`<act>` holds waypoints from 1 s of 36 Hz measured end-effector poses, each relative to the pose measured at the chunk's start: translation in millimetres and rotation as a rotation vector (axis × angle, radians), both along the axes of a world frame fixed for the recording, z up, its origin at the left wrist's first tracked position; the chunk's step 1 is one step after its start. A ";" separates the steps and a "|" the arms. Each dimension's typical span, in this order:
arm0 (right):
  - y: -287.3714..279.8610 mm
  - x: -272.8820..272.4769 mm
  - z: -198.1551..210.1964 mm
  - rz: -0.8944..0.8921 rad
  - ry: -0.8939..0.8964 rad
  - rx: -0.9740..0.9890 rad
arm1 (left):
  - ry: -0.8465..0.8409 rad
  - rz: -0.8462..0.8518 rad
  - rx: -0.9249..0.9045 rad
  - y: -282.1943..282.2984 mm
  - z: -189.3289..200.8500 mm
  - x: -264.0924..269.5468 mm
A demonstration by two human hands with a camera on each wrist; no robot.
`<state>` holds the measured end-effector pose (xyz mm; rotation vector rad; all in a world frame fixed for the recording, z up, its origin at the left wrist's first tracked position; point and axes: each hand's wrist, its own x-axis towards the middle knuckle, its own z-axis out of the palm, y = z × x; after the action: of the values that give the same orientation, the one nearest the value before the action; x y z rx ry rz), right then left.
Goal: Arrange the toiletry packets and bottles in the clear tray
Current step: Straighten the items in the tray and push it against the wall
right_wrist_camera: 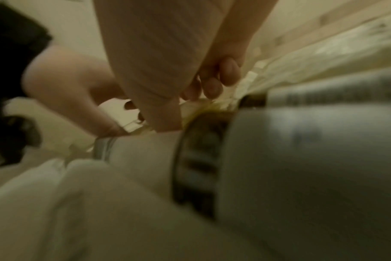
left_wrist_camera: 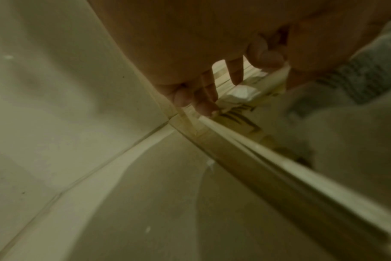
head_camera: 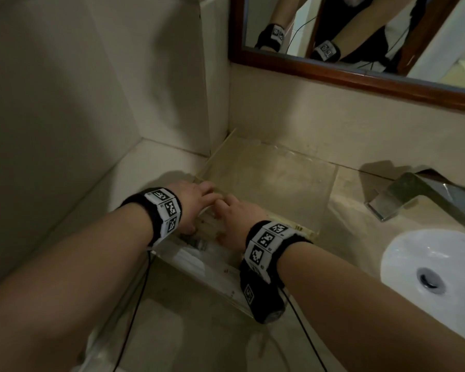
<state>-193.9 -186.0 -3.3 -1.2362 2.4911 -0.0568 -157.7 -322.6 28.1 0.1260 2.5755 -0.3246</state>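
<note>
The clear, rectangular plastic tray (head_camera: 266, 181) sits in the corner of the beige stone desk (head_camera: 341, 200), left of the white basin (head_camera: 414, 253). Both hands reach into its near end: the left hand (head_camera: 196, 205) and the right hand (head_camera: 236, 213) each pinch crinkled white toiletry packets (left_wrist_camera: 239, 93) with curled fingers, beside blurred white bottles (right_wrist_camera: 301, 159) lying there.

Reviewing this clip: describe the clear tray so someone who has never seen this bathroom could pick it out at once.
Start at the white sink and the metal faucet, then look left along the beige counter into the corner under the wood-framed mirror. The clear tray sits there, with the left hand and right hand at its near end. It is the only see-through, straight-walled box there.
</note>
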 end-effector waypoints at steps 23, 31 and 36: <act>-6.8 2.2 0.3 0.060 0.101 0.002 | 0.010 -0.040 -0.043 -1.2 -3.3 -3.8; -4.0 -3.1 4.9 -0.007 -0.039 -0.002 | 0.077 0.017 0.067 -8.2 -6.0 4.7; 8.1 -9.8 10.0 0.035 -0.055 0.015 | 0.060 0.027 0.042 -1.2 -1.3 1.6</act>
<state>-203.6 -177.9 6.7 -1.2553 2.4183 -0.0626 -156.0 -323.8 26.8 0.0978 2.6419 -0.2676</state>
